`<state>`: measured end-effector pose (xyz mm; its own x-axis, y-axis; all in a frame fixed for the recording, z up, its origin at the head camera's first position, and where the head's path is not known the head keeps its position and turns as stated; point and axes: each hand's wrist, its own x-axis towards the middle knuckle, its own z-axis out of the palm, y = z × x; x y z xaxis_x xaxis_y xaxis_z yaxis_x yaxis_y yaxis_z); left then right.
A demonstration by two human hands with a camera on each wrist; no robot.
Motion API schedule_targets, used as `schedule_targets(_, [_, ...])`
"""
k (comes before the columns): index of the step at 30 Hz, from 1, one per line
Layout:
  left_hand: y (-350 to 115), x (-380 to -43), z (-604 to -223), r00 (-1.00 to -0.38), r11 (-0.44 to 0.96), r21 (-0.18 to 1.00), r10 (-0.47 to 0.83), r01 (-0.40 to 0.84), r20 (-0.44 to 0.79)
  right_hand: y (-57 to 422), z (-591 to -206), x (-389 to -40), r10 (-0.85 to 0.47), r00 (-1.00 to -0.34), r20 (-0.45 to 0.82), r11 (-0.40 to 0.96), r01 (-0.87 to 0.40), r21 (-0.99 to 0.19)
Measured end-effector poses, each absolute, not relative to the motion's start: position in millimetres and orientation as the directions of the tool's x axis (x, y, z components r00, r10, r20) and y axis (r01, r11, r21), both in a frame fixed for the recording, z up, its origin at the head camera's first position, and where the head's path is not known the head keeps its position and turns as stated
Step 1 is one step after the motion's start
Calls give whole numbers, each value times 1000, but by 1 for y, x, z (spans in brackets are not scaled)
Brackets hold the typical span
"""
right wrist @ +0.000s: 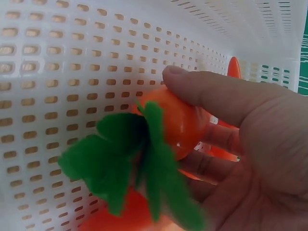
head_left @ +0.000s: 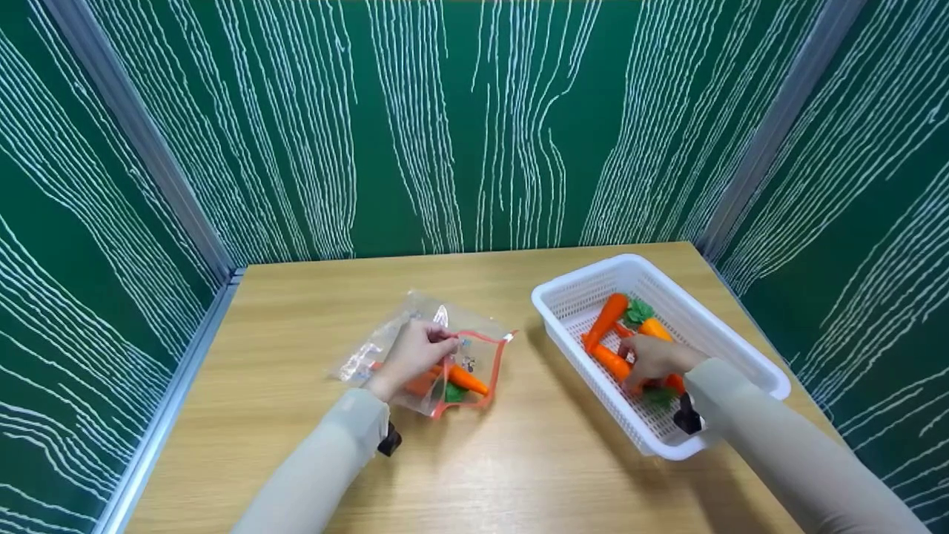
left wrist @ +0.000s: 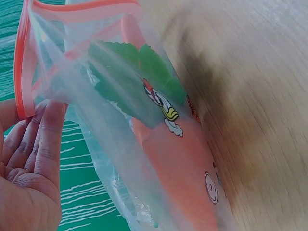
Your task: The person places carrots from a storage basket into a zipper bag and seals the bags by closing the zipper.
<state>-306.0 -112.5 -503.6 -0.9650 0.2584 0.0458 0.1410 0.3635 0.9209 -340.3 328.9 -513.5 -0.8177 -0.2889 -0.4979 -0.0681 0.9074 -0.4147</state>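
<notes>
Head view: the left hand [head_left: 417, 352] pinches the red rim of the clear bag [head_left: 495, 374]; the right hand [head_left: 656, 360] reaches into the white basket [head_left: 704, 332], free surface [head_left: 530, 460] between. Left wrist view: holding the rim raised should help spread the mouth. Right wrist view: the grip curls round a leafy carrot [right wrist: 186, 118]; lifting upright should clear the basket wall.

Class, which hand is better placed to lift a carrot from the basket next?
Probably the right hand: it grips a carrot inside the white basket, while the left hand pinches the bag's red edge.
</notes>
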Motion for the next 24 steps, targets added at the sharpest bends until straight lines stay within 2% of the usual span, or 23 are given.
schedule_targets(9, [-114,-306,-503,-968,373,921,249,111,16,333,-502,-345,-231,-877,-421,897,-25,-440])
schedule_targets(24, [-116,-305,-504,-961,342,930,272,137,42,332,-489,-344,-285,-912,-295,833,-83,-547])
